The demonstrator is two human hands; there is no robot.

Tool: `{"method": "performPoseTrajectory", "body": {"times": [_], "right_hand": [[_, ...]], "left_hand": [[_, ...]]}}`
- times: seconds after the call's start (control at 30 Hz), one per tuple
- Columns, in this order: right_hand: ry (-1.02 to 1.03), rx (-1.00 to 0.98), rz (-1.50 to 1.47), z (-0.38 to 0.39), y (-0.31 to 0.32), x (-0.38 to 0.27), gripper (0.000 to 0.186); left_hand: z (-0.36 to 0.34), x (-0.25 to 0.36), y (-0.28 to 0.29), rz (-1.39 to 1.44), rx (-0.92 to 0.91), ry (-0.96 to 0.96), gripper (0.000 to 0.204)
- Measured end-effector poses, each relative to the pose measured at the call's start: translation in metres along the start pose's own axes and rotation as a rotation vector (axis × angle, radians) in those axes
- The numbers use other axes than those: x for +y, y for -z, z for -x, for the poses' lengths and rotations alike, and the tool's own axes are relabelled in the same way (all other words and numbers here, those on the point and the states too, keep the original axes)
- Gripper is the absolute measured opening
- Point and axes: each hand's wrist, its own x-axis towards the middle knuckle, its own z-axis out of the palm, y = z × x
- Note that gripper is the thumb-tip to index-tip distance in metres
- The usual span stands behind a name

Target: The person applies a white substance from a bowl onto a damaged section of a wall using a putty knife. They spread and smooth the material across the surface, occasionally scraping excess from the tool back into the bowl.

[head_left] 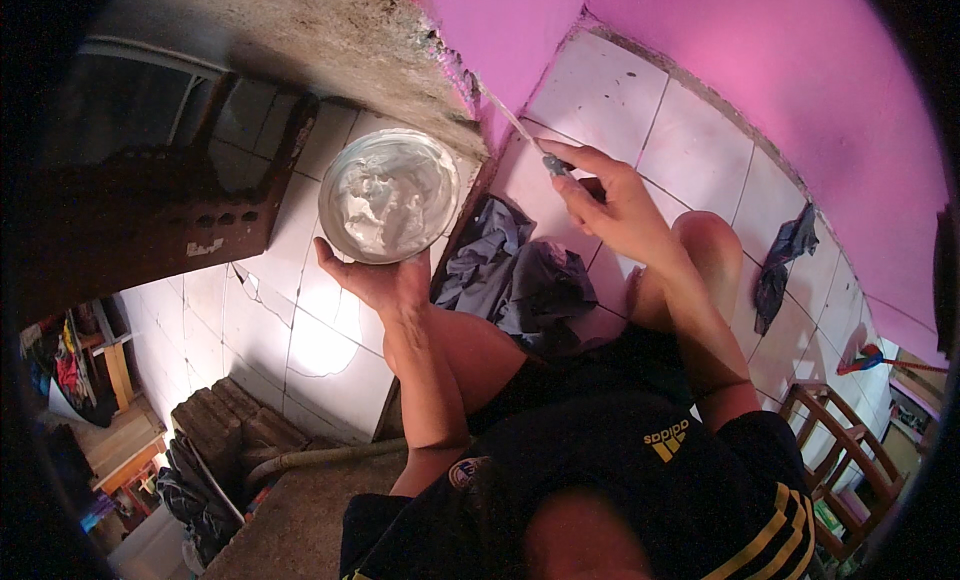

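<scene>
My left hand (pixel 388 283) holds up a round metal bowl (pixel 327 212) from below, its fingers mostly hidden under it. Thick off-white paste (pixel 388 195) with a rough, stirred surface fills much of the bowl. In my right hand (pixel 612 208) is a thin-bladed scraper (pixel 518 128) with a dark grey handle, its blade seen nearly edge-on. The blade's tip reaches the chipped edge of the pink wall (pixel 505 50), where bare plaster begins; whether it touches cannot be made out. My index finger lies along the handle.
Crumpled dark cloth (pixel 520 280) lies between my knees on the white floor tiles (pixel 610 90). Another dark cloth (pixel 785 265) is to the right, near a wooden frame (pixel 840 450). A dark crate-like piece (pixel 215 225) stands left of the bowl, with stacked bricks (pixel 235 425) at lower left.
</scene>
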Motion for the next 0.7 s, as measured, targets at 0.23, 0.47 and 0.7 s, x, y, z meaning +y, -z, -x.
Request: {"method": "performPoseTrajectory", "body": {"times": [0.23,0.47,0.7], "right_hand": [[-0.1,0.082,-0.173,0.003,0.021,0.006,0.037],[-0.095,-0.007,-0.082,-0.01,0.019,0.013,0.037],[-0.078,-0.005,-0.074,-0.011,0.009,0.008,0.034]], "left_hand": [[0.0,-0.001,0.0,-0.024,0.017,-0.013,0.064],[-0.004,0.0,0.006,0.004,-0.014,-0.009,0.064],[-0.004,0.003,0.008,0.003,-0.033,0.005,0.065]]}}
